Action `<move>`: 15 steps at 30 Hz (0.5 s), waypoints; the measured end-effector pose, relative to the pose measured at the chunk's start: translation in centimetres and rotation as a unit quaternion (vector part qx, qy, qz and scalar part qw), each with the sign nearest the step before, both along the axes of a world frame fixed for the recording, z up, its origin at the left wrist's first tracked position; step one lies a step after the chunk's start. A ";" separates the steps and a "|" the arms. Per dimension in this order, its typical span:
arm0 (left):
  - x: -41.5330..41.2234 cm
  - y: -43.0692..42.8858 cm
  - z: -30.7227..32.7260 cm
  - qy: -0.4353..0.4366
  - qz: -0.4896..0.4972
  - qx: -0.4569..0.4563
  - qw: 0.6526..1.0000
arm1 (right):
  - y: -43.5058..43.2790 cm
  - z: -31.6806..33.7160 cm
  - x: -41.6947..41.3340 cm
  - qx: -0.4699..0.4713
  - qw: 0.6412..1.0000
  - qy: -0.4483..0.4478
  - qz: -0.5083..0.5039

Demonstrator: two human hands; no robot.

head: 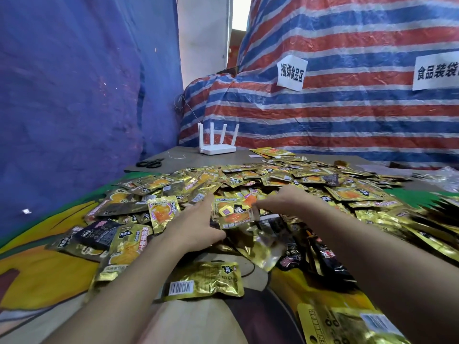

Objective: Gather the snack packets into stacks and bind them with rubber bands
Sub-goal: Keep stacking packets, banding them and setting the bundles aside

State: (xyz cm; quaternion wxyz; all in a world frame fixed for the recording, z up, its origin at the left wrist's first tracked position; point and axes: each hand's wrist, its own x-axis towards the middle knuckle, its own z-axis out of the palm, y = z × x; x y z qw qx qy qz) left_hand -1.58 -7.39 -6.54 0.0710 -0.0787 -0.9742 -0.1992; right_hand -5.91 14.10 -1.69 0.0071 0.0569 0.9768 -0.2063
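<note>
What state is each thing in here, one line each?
Left hand: grips the stack's left edge.
Right hand: pinches the stack's right edge.
Stack: held between both hands, no band visible.
Pile: loose, unsorted.
Scissors: closed, lying flat.
Router: antennas upright.

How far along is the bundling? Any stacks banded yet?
Done: no banded stack or rubber band shows. In hand: left hand and right hand hold a few gold packets between them. Left: the loose pile around them, all unbound.
</note>
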 end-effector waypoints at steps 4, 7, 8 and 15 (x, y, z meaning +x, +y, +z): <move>-0.1 0.0 -0.2 -0.018 0.047 0.003 0.999 | 0.1 -1.3 -0.4 0.015 0.998 0.026 -0.060; 0.1 -0.2 -0.3 -0.023 0.072 0.009 0.997 | 0.0 -1.7 -0.6 0.000 0.993 0.044 -0.112; 0.2 -0.4 -0.3 -0.019 0.072 0.009 0.997 | 0.0 -1.7 -0.7 -0.014 0.992 0.040 -0.117; 1.0 -1.5 0.7 -0.042 -0.013 0.020 0.999 | 0.1 1.0 1.6 0.058 0.998 0.000 -0.006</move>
